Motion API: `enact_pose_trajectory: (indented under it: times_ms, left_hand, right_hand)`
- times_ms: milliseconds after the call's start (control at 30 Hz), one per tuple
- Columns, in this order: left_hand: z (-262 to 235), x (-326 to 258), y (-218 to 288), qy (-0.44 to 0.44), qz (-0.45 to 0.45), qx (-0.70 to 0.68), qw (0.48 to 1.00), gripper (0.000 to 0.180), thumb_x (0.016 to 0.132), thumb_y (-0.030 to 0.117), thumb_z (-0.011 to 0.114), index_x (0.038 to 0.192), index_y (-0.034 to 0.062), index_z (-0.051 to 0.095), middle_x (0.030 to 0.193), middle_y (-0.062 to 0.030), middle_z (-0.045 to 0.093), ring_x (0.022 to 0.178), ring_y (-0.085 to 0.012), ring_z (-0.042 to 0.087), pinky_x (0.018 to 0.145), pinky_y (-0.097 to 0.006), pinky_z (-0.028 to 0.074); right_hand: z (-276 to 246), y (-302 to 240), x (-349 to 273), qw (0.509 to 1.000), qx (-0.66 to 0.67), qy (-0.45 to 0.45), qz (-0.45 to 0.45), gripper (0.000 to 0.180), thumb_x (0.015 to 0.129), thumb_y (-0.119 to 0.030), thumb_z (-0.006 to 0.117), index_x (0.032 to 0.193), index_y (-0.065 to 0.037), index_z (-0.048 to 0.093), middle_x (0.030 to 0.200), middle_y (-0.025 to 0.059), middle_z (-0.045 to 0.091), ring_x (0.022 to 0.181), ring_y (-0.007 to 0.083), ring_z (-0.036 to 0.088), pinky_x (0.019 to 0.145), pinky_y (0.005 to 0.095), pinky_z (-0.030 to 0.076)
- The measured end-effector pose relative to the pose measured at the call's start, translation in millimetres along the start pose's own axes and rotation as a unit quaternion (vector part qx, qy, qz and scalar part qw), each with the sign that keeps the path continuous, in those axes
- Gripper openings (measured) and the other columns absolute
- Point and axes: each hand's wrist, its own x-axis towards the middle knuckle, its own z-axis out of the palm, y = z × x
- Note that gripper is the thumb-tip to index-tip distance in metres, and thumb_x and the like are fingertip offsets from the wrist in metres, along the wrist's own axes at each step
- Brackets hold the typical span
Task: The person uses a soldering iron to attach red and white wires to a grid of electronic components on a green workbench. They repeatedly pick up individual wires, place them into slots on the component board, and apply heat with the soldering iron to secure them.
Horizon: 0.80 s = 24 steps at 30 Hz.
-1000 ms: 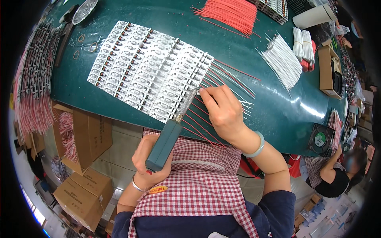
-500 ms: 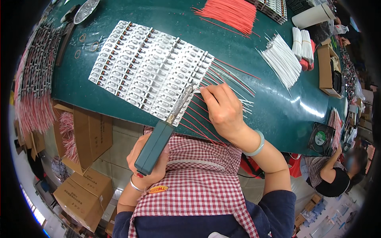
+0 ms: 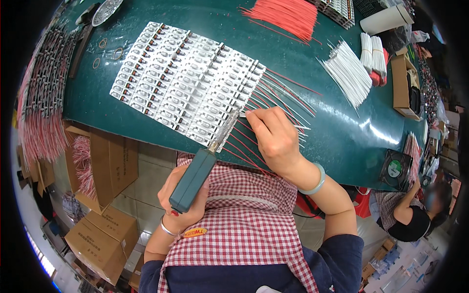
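My left hand [image 3: 181,201] is closed around the dark green handle of a soldering iron [image 3: 192,179]. Its metal shaft slants up to the right, over the right-hand edge of a white panel of small circuit boards [image 3: 188,80]. At that same edge, close to the iron's tip, the thumb and forefinger of my right hand [image 3: 276,139] pinch the end of a white wire. Red and white wires [image 3: 288,95] fan out rightward from the panel's edge, some passing under my right hand. The exact contact between tip, wire and board is too small to make out.
Loose red wires [image 3: 283,19] and white wires [image 3: 347,78] lie farther back on the green table [image 3: 337,141]. Finished-looking wired strips [image 3: 46,93] hang at the left. A cardboard box [image 3: 406,88] and a white cup [image 3: 386,20] stand right. Another person [image 3: 408,212] sits at lower right.
The soldering iron and my left hand have shifted slightly up and right. My right hand has dropped a little, still pinching at the panel's edge. The panel appears slightly shifted.
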Motion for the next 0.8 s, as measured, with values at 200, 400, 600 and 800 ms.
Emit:
enact_pose_trajectory:
  times_ms: [200, 400, 600, 800]
  left_hand:
    - [3, 2, 2, -0.005, -0.019, -0.029, 0.999, 0.022, 0.071, -0.006, 0.074, 0.091, -0.0055, 0.067, 0.093, -0.0167, 0.067, 0.082, -0.0292, 0.069, 0.073, -0.033, 0.055]
    - [3, 1, 2, -0.003, -0.024, -0.022, 0.999, 0.020, 0.070, -0.006, 0.074, 0.088, -0.0046, 0.066, 0.090, -0.0162, 0.066, 0.077, -0.0289, 0.068, 0.069, -0.032, 0.054]
    - [0, -2, 1, 0.006, 0.005, 0.002, 1.000, 0.021, 0.074, -0.002, 0.075, 0.093, -0.0048, 0.068, 0.091, -0.0161, 0.067, 0.076, -0.0293, 0.068, 0.067, -0.033, 0.055]
    - [-1, -21, -12, 0.004, -0.039, -0.014, 0.999, 0.023, 0.078, 0.002, 0.076, 0.099, -0.0056, 0.069, 0.098, -0.0188, 0.070, 0.083, -0.0308, 0.071, 0.072, -0.034, 0.057]
  right_hand:
    - [0, -1, 0, 1.000, -0.010, -0.005, -0.001, 0.030, 0.070, 0.000, 0.067, 0.099, 0.007, 0.067, 0.092, 0.0113, 0.064, 0.080, 0.0228, 0.060, 0.060, 0.0300, 0.052]
    - [1, -2, 1, 1.000, -0.019, -0.011, -0.004, 0.030, 0.070, -0.001, 0.067, 0.098, 0.007, 0.067, 0.091, 0.0111, 0.063, 0.079, 0.0224, 0.059, 0.060, 0.0299, 0.051]
    - [1, -3, 1, 1.000, -0.022, -0.008, 0.004, 0.030, 0.069, 0.001, 0.065, 0.098, 0.007, 0.067, 0.091, 0.0112, 0.063, 0.078, 0.0235, 0.060, 0.061, 0.0314, 0.052]
    - [1, -5, 1, 1.000, -0.017, -0.008, 0.016, 0.031, 0.068, 0.003, 0.065, 0.099, 0.006, 0.066, 0.091, 0.0115, 0.064, 0.078, 0.0251, 0.061, 0.063, 0.0327, 0.052]
